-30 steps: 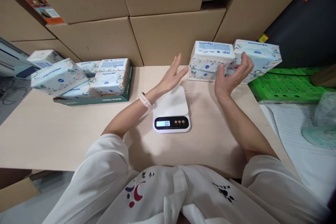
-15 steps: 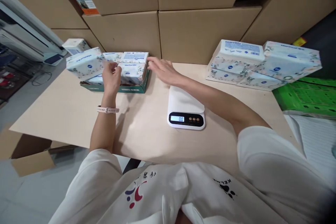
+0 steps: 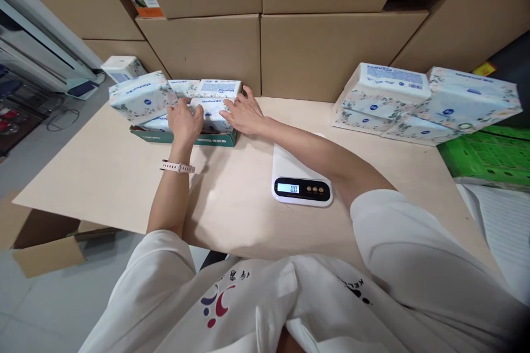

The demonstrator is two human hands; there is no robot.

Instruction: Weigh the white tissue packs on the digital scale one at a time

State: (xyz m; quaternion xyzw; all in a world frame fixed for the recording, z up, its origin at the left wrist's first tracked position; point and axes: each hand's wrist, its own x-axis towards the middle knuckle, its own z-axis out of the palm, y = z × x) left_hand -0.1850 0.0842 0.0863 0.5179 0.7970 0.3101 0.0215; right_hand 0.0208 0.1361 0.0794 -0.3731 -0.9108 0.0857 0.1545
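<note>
A green shallow tray (image 3: pixel 207 140) at the far left of the table holds several white floral tissue packs. My left hand (image 3: pixel 184 121) and my right hand (image 3: pixel 244 113) press against the two ends of the front tissue pack (image 3: pixel 212 112) in that tray, fingers curled around it. My right forearm crosses above a white digital scale (image 3: pixel 301 178) whose display reads 0.0 and whose platform is bare. A pile of tissue packs (image 3: pixel 385 100) lies at the far right of the table.
Stacked cardboard boxes (image 3: pixel 306 49) wall off the back of the table. A green crate (image 3: pixel 488 154) sits at the right edge, with white sheeting below it. A white appliance and cables stand off the left side. A loose tissue pack (image 3: pixel 123 68) rests behind the tray.
Both hands left the right-hand pile, swung left across the table to the tray, and now clasp the front pack. The head view turned left with them.
</note>
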